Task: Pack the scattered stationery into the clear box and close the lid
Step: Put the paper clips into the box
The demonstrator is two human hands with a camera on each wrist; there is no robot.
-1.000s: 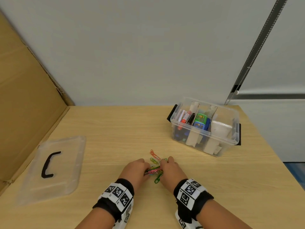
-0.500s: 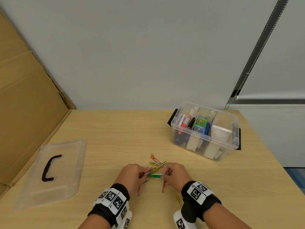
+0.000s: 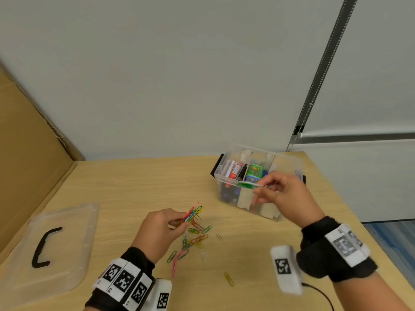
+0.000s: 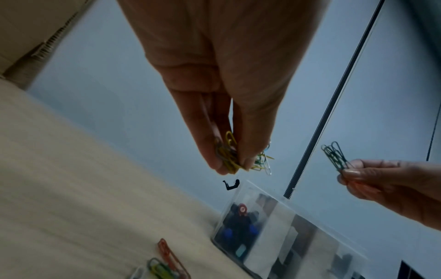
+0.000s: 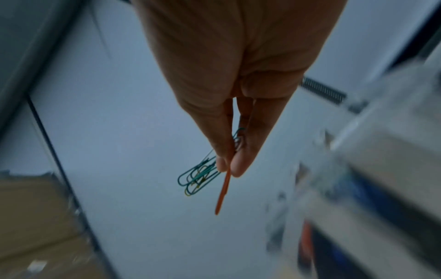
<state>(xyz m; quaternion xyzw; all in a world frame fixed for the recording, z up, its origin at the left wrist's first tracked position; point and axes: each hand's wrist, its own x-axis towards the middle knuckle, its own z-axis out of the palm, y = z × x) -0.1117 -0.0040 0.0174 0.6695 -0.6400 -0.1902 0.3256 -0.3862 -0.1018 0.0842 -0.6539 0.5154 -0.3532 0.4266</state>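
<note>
Coloured paper clips lie scattered on the wooden table in front of me. My left hand is raised a little above them and pinches a bunch of clips. My right hand pinches a few green clips and an orange one over the front rim of the clear box. The box stands open at the back right, with markers and other stationery in its compartments. Its clear lid with a black handle lies at the left.
A cardboard panel stands along the table's left side and a grey wall rises behind. Single clips lie apart near the front. The table's right edge runs close past the box.
Both hands have risen off the clip pile. My right hand has carried a few clips right and back to the box rim. My left hand has lifted a bunch slightly; several clips now lie spread out.
</note>
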